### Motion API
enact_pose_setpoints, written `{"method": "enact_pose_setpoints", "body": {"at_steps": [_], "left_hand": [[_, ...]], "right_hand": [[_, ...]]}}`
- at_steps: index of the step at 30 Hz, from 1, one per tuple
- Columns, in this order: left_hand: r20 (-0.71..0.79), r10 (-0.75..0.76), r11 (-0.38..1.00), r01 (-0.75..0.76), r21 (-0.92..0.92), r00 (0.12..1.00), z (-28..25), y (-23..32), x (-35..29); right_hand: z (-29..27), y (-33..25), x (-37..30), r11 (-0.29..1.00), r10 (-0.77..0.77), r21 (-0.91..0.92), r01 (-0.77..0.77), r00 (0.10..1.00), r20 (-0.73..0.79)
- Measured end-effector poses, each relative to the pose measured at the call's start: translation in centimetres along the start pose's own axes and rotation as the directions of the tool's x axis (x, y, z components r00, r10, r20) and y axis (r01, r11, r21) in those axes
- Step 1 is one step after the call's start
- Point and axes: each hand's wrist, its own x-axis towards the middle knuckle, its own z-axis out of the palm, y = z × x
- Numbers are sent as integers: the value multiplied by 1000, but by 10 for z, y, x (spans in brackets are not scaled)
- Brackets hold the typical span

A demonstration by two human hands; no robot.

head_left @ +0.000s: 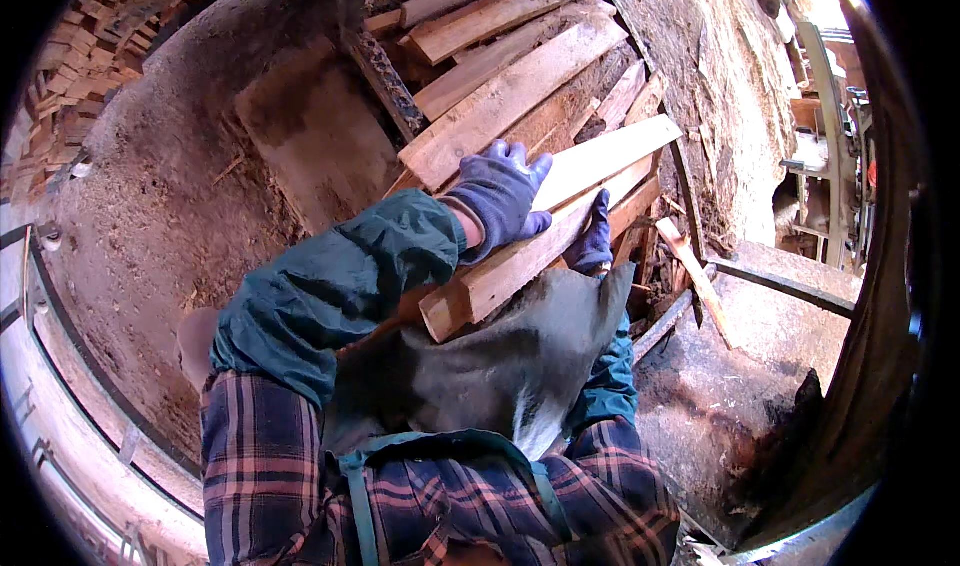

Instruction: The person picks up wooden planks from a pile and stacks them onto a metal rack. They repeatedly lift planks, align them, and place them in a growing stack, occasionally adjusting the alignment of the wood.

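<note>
My left hand (503,198), in a blue-purple work glove, lies across a pale sawn plank (610,163), fingers bent over it and thumb out to the right. Close alongside runs a second long piece of wood (525,263), its cut end pointing toward my body. On the right side of these pieces my right hand (593,238), also gloved, is closed against the wood; its thumb or a finger points up and the rest is hidden. Both pieces rest over the pile, their near ends above my grey apron (440,376). A broader board (520,101) lies just beyond my left hand.
Several rough boards (500,11) fill a dark metal frame (385,81) ahead. A loose wood strip (695,281) leans at the right beside a metal bar (785,288). Stacked cut wood (85,51) stands far left. Sawdust and debris cover the ground (130,216).
</note>
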Motion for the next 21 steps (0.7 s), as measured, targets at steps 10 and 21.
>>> {"method": "enact_pose_setpoints", "body": {"at_steps": [10,21], "left_hand": [[335,94,988,-46,-147,938,-33,-37,-53],[-31,-114,978,107,-182,993,-40,-107,-29]], "right_hand": [[-6,24,-15,991,-128,-54,124,990,-64],[0,36,-25,991,-122,-60,119,991,-58]]}}
